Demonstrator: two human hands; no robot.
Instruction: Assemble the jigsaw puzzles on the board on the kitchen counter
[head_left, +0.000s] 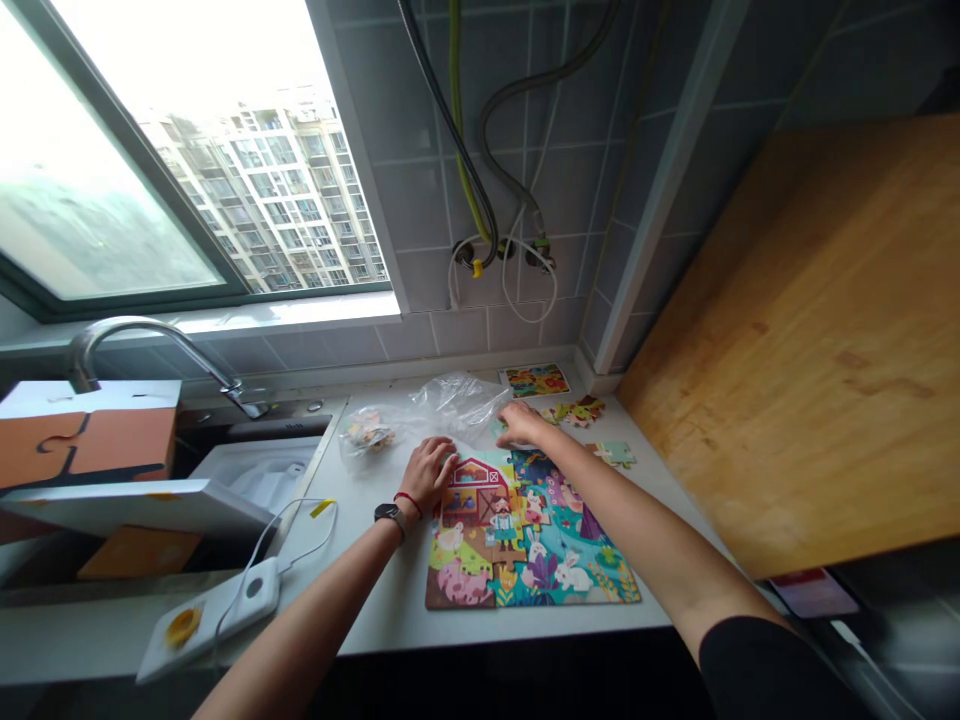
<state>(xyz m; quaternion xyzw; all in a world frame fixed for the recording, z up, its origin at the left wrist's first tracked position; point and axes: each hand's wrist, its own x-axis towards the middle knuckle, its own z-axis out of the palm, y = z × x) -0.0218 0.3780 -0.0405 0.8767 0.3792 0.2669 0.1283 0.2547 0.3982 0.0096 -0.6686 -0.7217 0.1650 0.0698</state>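
A colourful farm jigsaw puzzle (pixel 525 560) lies partly assembled on the white counter, with a red barn, rabbits and a pink pig. My left hand (pixel 429 470) rests with its fingers stretched out at the puzzle's upper left edge. Just beyond the top edge, my right hand (pixel 519 424) has its fingers closed on what looks like a pale green puzzle piece, mostly hidden by the fingers. Loose puzzle pieces (pixel 581 411) lie to the right of that hand, and a joined pale green pair (pixel 615 453) sits nearer the puzzle. Behind is a small picture card (pixel 535 380).
A clear plastic bag (pixel 459 402) spreads behind my hands, with several pieces (pixel 369 432) inside its left part. At left are a sink with a tap (pixel 165 335), an orange and white box (pixel 82 440), and a power strip (pixel 214 615). A wooden panel (pixel 825 350) borders the right.
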